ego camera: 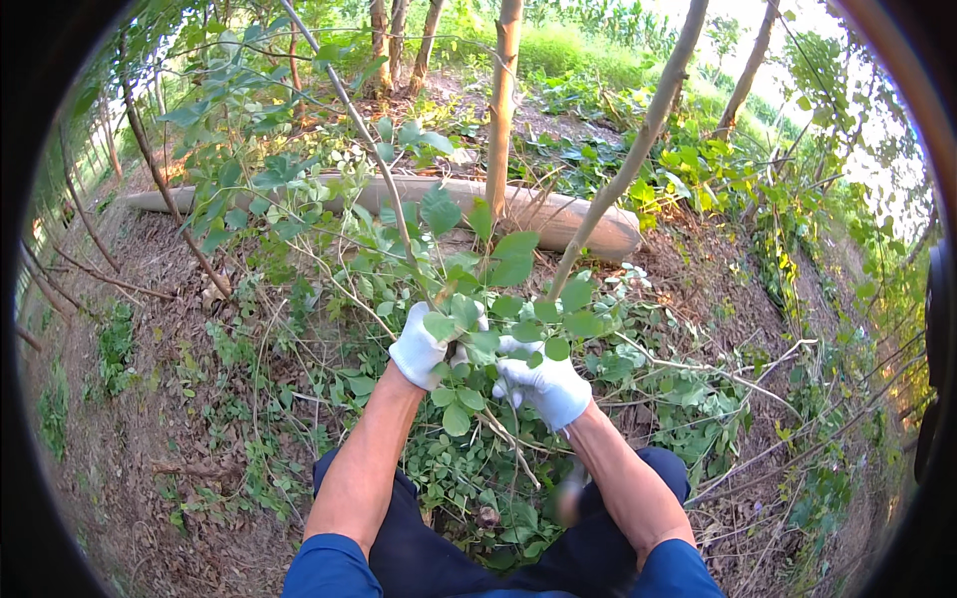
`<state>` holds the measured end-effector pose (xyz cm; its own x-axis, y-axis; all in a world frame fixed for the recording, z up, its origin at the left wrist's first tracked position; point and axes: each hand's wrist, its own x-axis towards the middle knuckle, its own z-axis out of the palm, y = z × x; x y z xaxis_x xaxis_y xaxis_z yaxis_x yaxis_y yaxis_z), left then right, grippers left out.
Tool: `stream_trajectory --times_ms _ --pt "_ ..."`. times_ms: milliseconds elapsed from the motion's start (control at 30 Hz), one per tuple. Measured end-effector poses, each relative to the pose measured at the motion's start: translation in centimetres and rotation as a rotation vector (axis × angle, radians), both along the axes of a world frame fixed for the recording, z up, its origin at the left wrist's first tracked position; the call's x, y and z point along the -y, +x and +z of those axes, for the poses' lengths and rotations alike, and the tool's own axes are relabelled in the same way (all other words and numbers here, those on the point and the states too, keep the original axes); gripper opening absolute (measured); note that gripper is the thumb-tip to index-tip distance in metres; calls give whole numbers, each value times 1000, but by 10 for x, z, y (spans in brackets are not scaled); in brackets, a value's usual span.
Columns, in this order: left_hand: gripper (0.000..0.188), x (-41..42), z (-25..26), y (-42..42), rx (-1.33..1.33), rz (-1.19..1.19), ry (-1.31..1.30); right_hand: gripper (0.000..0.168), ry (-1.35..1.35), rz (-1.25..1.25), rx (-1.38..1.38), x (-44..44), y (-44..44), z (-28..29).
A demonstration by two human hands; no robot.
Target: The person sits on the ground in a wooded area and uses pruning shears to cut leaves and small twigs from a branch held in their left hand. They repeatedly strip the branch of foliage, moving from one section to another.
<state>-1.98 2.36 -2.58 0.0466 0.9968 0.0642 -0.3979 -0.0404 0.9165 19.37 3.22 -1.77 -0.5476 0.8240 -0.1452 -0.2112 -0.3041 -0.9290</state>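
My left hand (pixel 424 349), in a white knit glove, is closed around a leafy green branch (pixel 448 299) in front of me. Broad leaves cover part of its fingers. Close by on the right, my right hand (pixel 544 383) wears the same kind of glove, its fingers bent beside the leaves. Foliage hides its fingertips, so I cannot tell whether it grips a stem. A thin bare stick (pixel 514 447) slants downward below the two hands. Low leafy plants (pixel 456 463) cover the ground between my knees.
A thick pale log (pixel 568 223) lies across the ground ahead. Upright trunks (pixel 503 112) and a leaning grey stem (pixel 635 149) rise before me. A thin sapling stem (pixel 351 112) slants at the left. Dry twigs (pixel 710 366) spread on the right.
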Motion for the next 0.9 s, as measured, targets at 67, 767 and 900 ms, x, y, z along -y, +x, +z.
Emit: stream_trajectory --times_ms 67,767,900 --pt "27 0 -2 2 63 -20 -27 50 -62 2 -87 -2 -1 -5" --pt "14 -13 -5 -2 465 134 -200 12 160 76 2 -2 23 -8" --pt "9 -13 8 -30 288 231 -169 46 659 317 304 1 40 -3"
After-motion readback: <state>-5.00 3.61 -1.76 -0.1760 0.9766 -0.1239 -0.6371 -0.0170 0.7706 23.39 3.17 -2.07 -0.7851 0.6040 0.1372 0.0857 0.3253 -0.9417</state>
